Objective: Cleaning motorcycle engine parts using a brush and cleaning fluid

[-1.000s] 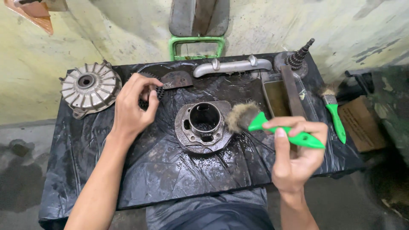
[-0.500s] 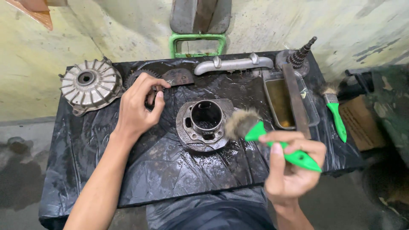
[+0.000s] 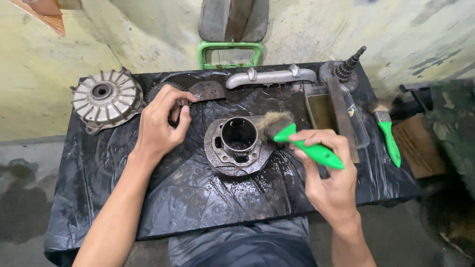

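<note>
The right hand [image 3: 329,178] grips a green brush [image 3: 297,141] on the metal ring [image 3: 237,146] – the left hand [image 3: 161,123], fingers curled around a small dark part [image 3: 176,110], isn't steadying it, so it could slide on the wet sheet [image 3: 198,198].

Left arm is entering from the 7 o'clock edge of the view and extending toward 12 o'clock, forearm bare and nearly straight. Left hand [image 3: 161,123] is sitting palm-down with the wrist slightly flexed; fingers are curling inward toward 1 o'clock, thumb closing against the fingertips in a pinch — what lies inside the pinch cannot be made out.

Right arm is entering from the 5 o'clock edge, forearm rising toward 12 o'clock. Right hand [image 3: 329,173] is showing its back to the camera, knuckles toward 11 o'clock, fingers wrapping in a closed grip around a green-handled brush [image 3: 297,141] — thumb is pressing along the handle. Both hands are well apart.
</note>
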